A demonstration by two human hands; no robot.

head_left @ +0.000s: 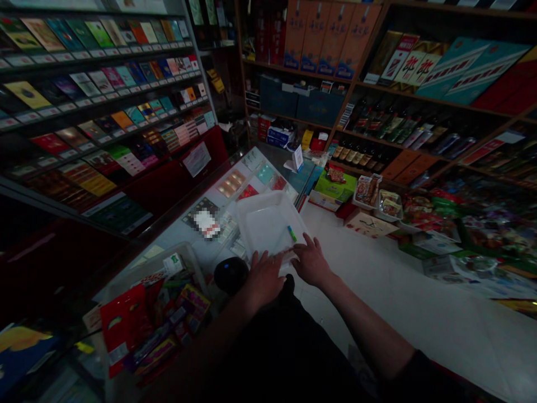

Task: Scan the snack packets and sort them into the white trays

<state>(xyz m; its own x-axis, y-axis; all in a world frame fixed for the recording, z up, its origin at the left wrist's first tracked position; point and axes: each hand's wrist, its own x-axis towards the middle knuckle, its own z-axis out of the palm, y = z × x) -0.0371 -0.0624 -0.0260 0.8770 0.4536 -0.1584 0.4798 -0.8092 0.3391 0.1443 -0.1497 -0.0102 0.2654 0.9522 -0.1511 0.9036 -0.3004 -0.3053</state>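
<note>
A white plastic tray point(262, 221) lies on the glass counter point(218, 198) in front of me, with a small green object point(291, 233) inside near its right side. My left hand point(264, 277) rests on the tray's near rim, fingers stretched forward and apart. My right hand point(311, 260) touches the tray's near right corner, its fingers also extended. Neither hand holds anything. A black rounded device point(230, 274) sits just left of my left hand.
A clear bin point(187, 260) of colourful packets stands at the near left of the counter. Cigarette racks point(92, 95) fill the left wall. Shelves of bottles and boxes point(398, 129) and snack goods point(377, 201) line the right, beside pale floor point(377, 274).
</note>
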